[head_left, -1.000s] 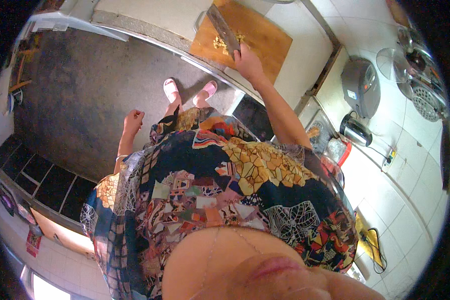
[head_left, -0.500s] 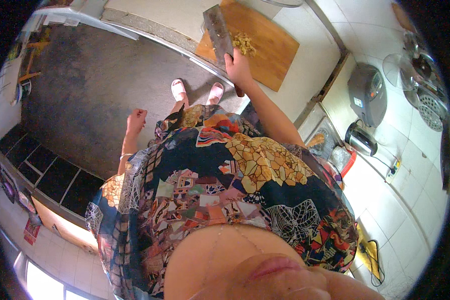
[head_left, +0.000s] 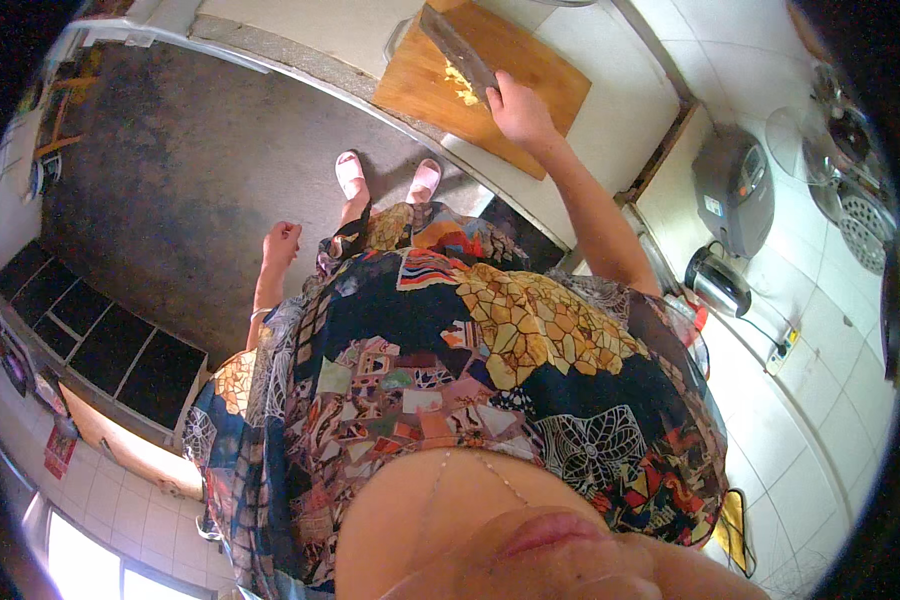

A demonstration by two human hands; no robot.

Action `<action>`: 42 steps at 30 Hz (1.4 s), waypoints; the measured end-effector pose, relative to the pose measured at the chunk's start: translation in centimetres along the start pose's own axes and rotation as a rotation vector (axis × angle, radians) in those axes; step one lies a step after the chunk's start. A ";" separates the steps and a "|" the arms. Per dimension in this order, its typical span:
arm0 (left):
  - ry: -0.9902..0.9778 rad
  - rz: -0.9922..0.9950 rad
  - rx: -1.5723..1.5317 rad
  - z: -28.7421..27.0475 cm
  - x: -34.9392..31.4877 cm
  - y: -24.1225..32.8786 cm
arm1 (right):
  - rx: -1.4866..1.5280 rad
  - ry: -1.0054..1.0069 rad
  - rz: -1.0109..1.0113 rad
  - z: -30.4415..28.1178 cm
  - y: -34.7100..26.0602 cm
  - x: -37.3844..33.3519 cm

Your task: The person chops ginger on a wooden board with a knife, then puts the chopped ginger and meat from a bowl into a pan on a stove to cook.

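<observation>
My right hand (head_left: 521, 115) is closed round the handle of a cleaver (head_left: 457, 48). Its dark, broad blade is held over a wooden cutting board (head_left: 550, 75), pointing to the far left. Small chopped yellowish pieces of food (head_left: 461, 86) lie along the near left side of the blade; their kind I cannot make out. My left hand (head_left: 282, 243) hangs low at my side over the floor, away from the board. Its fingers are curled in, and nothing shows in them.
The board rests on a pale counter (head_left: 610, 120). On the right stand a dark rounded appliance (head_left: 735, 190) and an electric kettle (head_left: 718, 280) with a cord. Skimmers (head_left: 860, 225) and pans hang on the tiled wall. A dark-fronted cabinet (head_left: 110, 345) is at the left.
My right hand and the cleaver have moved right and slightly farther away. The blade has passed from the left of the food pieces to their right. The left hand has barely shifted.
</observation>
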State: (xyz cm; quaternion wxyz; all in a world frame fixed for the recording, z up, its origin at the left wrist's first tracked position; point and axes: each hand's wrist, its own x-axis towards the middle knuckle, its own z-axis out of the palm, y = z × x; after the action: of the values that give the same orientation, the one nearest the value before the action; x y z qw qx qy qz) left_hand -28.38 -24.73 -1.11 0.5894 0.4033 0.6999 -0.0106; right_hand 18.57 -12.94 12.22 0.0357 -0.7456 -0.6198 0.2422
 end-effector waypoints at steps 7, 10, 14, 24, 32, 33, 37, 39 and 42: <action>-0.015 -0.023 -0.052 2.3 0.0 -1.6 | -0.056 -0.002 -0.064 2.4 -0.5 -2.1; -0.023 -0.048 -0.004 3.0 -0.7 -1.8 | -0.047 0.033 -0.107 2.2 0.3 -0.8; 0.006 -0.094 -0.130 3.6 -0.8 -6.7 | -0.086 -0.130 -0.023 0.9 -1.5 -1.2; -0.060 -0.156 -0.231 4.2 -3.0 -8.9 | -0.046 -0.027 -0.058 1.7 -2.1 -1.8; -0.024 -0.188 -0.183 3.8 -2.4 -9.5 | -0.030 -0.069 -0.111 0.7 -1.1 -0.9; -0.011 -0.223 -0.230 3.7 -2.5 -9.3 | -0.035 -0.073 -0.113 -0.4 -1.1 -0.4; 0.000 -0.183 -0.182 2.8 -3.2 -8.5 | -0.207 -0.167 -0.154 -1.4 -0.1 -0.5; -0.017 -0.139 -0.237 2.9 -3.4 -8.1 | -0.154 -0.049 -0.092 1.6 2.3 -1.0; -0.002 -0.083 -0.070 3.5 -4.2 -7.6 | -0.113 -0.012 -0.190 1.8 3.4 -0.4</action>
State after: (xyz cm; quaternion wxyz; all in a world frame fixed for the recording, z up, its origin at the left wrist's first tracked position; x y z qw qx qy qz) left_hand -29.97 -33.87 -2.16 0.6029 0.3530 0.7154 -0.0108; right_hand 20.87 -14.50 9.54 0.0128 -0.6827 -0.7007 0.2069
